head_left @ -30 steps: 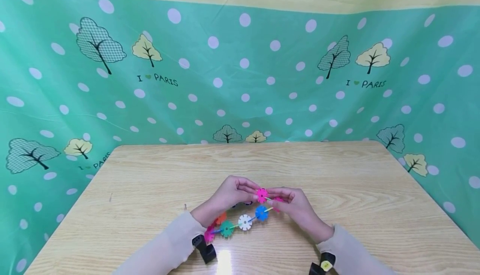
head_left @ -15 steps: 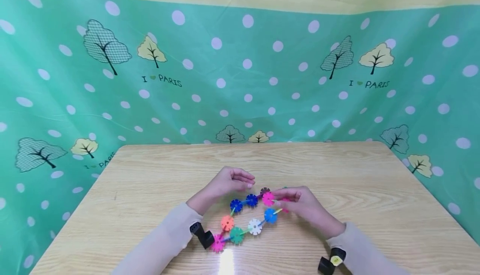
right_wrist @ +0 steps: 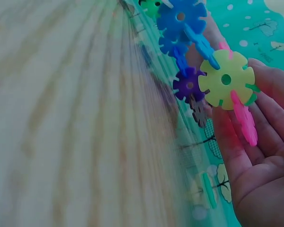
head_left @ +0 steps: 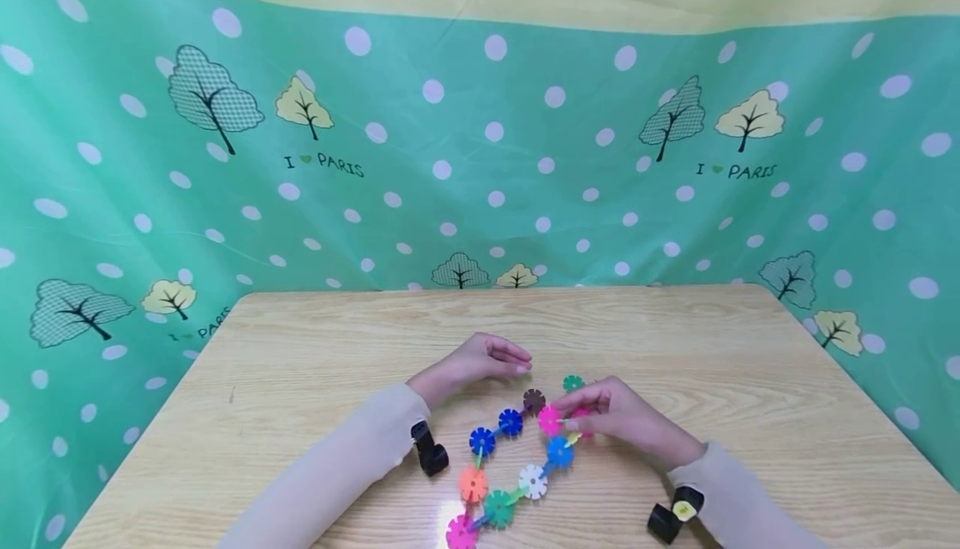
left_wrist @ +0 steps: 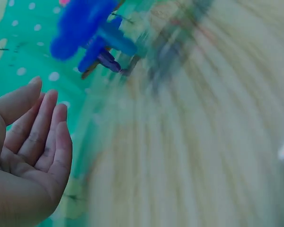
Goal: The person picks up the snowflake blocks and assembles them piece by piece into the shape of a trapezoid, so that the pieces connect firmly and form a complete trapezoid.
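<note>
A chain of snowflake building discs (head_left: 498, 509), in pink, orange, green, white and blues, forms a long loop over the table. My right hand (head_left: 618, 416) holds it at its far right end, with a pink disc (head_left: 550, 421) by the fingertips. In the right wrist view a yellow disc (right_wrist: 227, 79) and a pink disc (right_wrist: 245, 118) lie against the fingers of the right hand (right_wrist: 265, 156). Beyond the chain's dark brown disc (head_left: 534, 401), my left hand (head_left: 487, 359) hovers with loosely bent fingers and nothing in them. The left wrist view shows its palm (left_wrist: 28, 165) bare.
A green disc (head_left: 573, 383) shows just behind the right hand; whether it is joined to the chain I cannot tell. The wooden table (head_left: 315, 349) reaches back to a green dotted curtain (head_left: 420, 149). Each wrist wears a black camera (head_left: 430, 451).
My left hand has let go of the pink disc and drawn off to the left and away. The right hand keeps its hold, while the chain's left end has swung nearer to me.
</note>
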Demonstrator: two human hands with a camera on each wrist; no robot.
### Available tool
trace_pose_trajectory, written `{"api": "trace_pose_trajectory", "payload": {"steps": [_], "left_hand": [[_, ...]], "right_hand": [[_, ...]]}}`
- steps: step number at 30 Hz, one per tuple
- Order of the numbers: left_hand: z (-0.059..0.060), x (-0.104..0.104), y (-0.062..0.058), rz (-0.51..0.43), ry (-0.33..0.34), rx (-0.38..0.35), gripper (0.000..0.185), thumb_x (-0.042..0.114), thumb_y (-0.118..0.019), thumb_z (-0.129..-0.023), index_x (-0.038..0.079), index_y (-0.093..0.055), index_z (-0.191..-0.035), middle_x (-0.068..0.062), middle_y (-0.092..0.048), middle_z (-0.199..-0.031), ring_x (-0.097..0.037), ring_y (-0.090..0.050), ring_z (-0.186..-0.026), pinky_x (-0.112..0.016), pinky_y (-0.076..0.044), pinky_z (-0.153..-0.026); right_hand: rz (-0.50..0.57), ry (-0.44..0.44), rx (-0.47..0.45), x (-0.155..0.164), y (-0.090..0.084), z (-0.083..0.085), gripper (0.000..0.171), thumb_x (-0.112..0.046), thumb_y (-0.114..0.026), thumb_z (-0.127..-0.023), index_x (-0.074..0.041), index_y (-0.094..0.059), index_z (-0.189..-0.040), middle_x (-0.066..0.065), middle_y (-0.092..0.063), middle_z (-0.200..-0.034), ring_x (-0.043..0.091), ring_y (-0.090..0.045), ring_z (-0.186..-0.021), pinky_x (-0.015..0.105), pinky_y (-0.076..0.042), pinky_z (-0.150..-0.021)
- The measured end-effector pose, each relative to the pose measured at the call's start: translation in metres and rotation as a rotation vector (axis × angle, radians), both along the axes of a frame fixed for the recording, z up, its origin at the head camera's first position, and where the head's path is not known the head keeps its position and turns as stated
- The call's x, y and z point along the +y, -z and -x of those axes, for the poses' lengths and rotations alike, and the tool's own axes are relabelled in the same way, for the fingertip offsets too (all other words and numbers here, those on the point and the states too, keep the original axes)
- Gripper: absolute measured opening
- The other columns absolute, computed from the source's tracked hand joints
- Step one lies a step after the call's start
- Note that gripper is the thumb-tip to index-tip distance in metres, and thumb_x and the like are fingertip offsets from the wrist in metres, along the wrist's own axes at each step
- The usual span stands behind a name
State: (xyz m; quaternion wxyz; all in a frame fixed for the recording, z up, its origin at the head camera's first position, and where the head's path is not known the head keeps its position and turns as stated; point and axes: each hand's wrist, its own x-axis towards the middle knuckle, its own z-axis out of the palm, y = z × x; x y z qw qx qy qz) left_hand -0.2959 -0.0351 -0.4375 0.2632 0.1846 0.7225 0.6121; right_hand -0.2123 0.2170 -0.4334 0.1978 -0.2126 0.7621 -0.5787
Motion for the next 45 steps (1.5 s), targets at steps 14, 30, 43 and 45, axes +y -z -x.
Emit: {"api": "trace_pose_trajectory", "payload": {"steps": [14,30,43,45], "left_hand": [[0.010,0.038,0.010,0.029,0.138,0.122,0.032,0.005,-0.070,-0.082,0.007,-0.065,-0.114,-0.004,-0.068,-0.111,-0.013,-0.064,-0.101,-0.024,-0.048,-0.092],[0.012,0.057,0.017,0.134,0.268,0.375,0.036,0.006,-0.073,-0.080,0.007,-0.066,-0.116,-0.002,-0.067,-0.115,-0.004,-0.062,-0.100,-0.018,-0.047,-0.089],[0.009,0.064,0.019,0.232,0.293,0.531,0.033,0.013,-0.075,-0.081,0.013,-0.069,-0.113,0.005,-0.068,-0.113,0.001,-0.058,-0.104,-0.016,-0.043,-0.092],[0.008,0.064,0.019,0.245,0.290,0.542,0.035,0.015,-0.076,-0.080,0.014,-0.069,-0.113,0.006,-0.068,-0.113,0.000,-0.057,-0.106,-0.017,-0.041,-0.096]], "right_hand": [[0.019,-0.104,-0.069,0.027,0.001,0.000,0.029,-0.008,-0.064,-0.088,0.000,-0.065,-0.116,0.012,-0.066,-0.116,0.019,-0.064,-0.101,0.023,-0.053,-0.076],[-0.025,-0.170,0.017,0.040,-0.003,0.005,0.027,-0.008,-0.063,-0.088,0.002,-0.065,-0.113,0.009,-0.069,-0.110,0.007,-0.062,-0.083,0.017,-0.048,-0.063],[0.046,-0.214,-0.024,0.040,0.002,0.006,0.028,-0.003,-0.063,-0.087,0.005,-0.063,-0.115,0.009,-0.069,-0.109,0.004,-0.062,-0.077,0.015,-0.047,-0.060],[0.049,-0.213,-0.031,0.040,0.002,0.005,0.028,-0.003,-0.063,-0.087,0.005,-0.063,-0.115,0.010,-0.069,-0.109,0.006,-0.064,-0.082,0.015,-0.048,-0.063]]}}
